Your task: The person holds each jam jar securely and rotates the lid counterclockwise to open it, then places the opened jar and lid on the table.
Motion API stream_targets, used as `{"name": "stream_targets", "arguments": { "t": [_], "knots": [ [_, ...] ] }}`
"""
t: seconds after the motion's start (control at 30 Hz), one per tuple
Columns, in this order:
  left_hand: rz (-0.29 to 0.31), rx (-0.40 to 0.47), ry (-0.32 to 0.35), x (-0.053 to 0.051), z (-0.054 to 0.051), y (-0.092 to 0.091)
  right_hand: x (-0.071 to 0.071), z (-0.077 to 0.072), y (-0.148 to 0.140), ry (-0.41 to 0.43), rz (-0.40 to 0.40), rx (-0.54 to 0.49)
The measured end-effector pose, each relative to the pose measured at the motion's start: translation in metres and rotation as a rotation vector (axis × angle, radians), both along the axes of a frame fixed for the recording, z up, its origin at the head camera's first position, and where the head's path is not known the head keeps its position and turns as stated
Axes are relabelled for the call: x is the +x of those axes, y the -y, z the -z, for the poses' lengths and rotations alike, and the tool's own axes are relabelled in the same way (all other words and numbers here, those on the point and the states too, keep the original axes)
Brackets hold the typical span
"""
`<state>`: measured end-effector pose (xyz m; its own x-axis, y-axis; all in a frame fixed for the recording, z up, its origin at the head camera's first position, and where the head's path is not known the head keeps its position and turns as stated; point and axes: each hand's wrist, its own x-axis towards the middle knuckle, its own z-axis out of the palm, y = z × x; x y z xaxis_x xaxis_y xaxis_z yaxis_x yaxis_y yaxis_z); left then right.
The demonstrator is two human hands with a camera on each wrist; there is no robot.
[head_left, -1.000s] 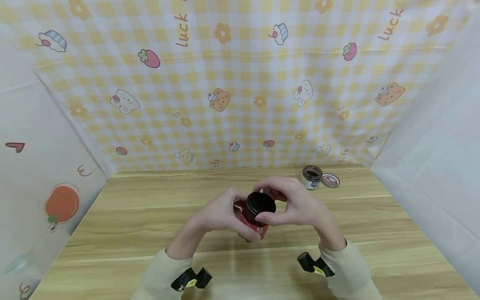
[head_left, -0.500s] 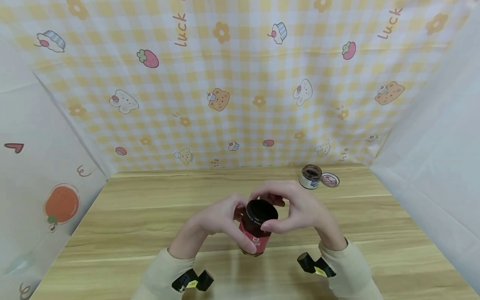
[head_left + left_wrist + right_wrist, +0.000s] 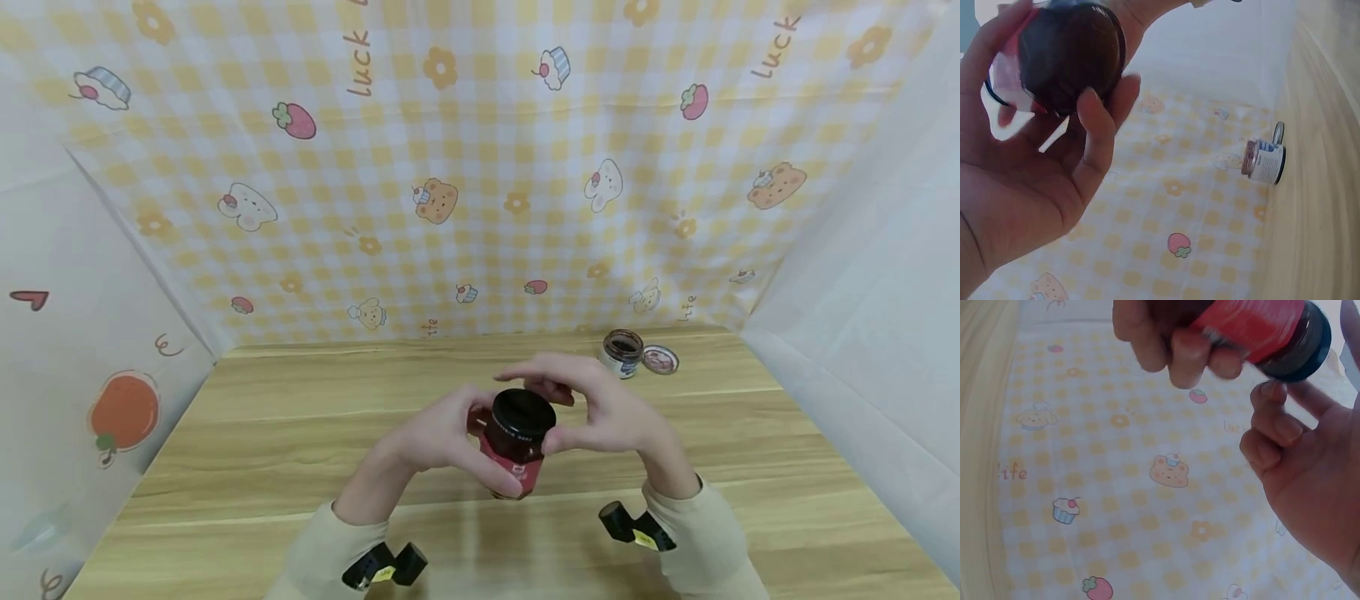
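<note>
A dark jar with a red label [image 3: 513, 462] and a black lid [image 3: 523, 412] is held tilted above the table. My left hand [image 3: 457, 442] grips it round the body, thumb across the label in front. In the left wrist view the jar's dark underside [image 3: 1072, 56] faces the camera. My right hand [image 3: 600, 408] is spread around the lid, its thumb by the rim and its index finger stretched out behind. The right wrist view shows the right fingers [image 3: 1272, 425] apart from or only lightly at the lid; exact contact cannot be told.
At the back right of the wooden table [image 3: 300, 433] stands an opened small glass jar [image 3: 622, 357] with dark residue inside. Its lid [image 3: 661, 360] lies beside it. A checked curtain [image 3: 480, 167] hangs behind the table.
The jar came down towards me, then rose slightly. My right thumb and fingers have loosened from the lid and spread wider. The left hand keeps its grip.
</note>
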<state>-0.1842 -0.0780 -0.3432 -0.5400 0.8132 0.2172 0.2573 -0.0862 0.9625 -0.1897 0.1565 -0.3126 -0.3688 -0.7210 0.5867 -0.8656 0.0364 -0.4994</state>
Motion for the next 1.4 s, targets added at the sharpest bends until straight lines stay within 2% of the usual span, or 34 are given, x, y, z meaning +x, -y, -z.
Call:
{"name": "stream_targets", "arguments": {
  "t": [0.07,0.17,0.23,0.33,0.47,0.57,0.83,1.1,1.4],
  "knots": [
    [-0.134,-0.062,-0.044,0.006,-0.004,-0.002,0.001,0.0,-0.001,0.007,0.073,0.014],
    [-0.33,-0.151,-0.156,0.014,-0.007,-0.008,0.002,-0.001,-0.003,0.007,0.183,0.04],
    [-0.436,-0.194,-0.232,0.017,-0.008,-0.012,0.003,-0.002,-0.004,0.002,0.244,0.058],
    [-0.529,-0.211,-0.27,0.02,-0.008,-0.016,0.004,-0.004,-0.005,-0.002,0.307,0.085],
    [-0.616,-0.224,-0.295,0.021,-0.007,-0.018,0.005,-0.005,-0.004,0.025,0.331,0.102],
    [-0.657,-0.236,-0.325,0.021,-0.006,-0.018,0.006,-0.004,-0.001,0.033,0.346,0.113],
    [-0.715,-0.295,-0.407,0.02,-0.003,-0.02,0.005,-0.001,0.001,-0.02,0.422,0.141],
    [-0.728,-0.342,-0.408,0.02,-0.003,-0.019,0.003,-0.001,-0.001,-0.021,0.416,0.158],
    [-0.699,-0.34,-0.387,0.017,-0.003,-0.018,0.002,-0.001,-0.003,0.0,0.379,0.167]
  ]
}}
